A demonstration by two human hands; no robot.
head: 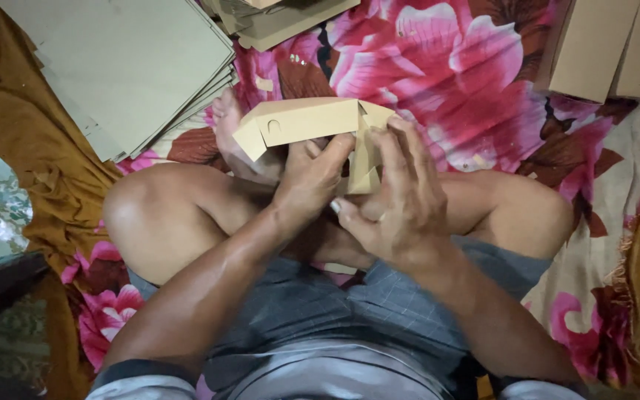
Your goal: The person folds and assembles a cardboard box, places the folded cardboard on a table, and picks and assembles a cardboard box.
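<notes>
Floor-level setup, basically: a floral sheet (pixel 483 81) in pink and maroon is spread out and sat on cross-legged, with grey checked shorts (pixel 350 311) filling the nearest part of the view.

Just past the knees, a small tan carton (pixel 312 122) is held up over the ankles. It's gripped from below by the left hand (pixel 309 178), fingers curled up against its underside and thumb pressed near the front edge. The right hand (pixel 401 192) is wrapped around the carton's right end, fingers closed over a flap that is being pushed inward.

Progress-wise, it looks about halfway folded: the top panel with its little tab slot is already squared up, and the left end flap is bent but sticking out loose. The right end is creased and not yet tucked flat, so closing both ends appears to be what's left. Nothing can be seen inside the carton; whether it's empty can't be told from this angle.

Further back on the left, a stack of flat blanks (pixel 127 67) is piled up, unfolded. At the top right, finished-looking boxes (pixel 601 44) are lined up, with more cardboard (pixel 283 18) at the top middle.
</notes>
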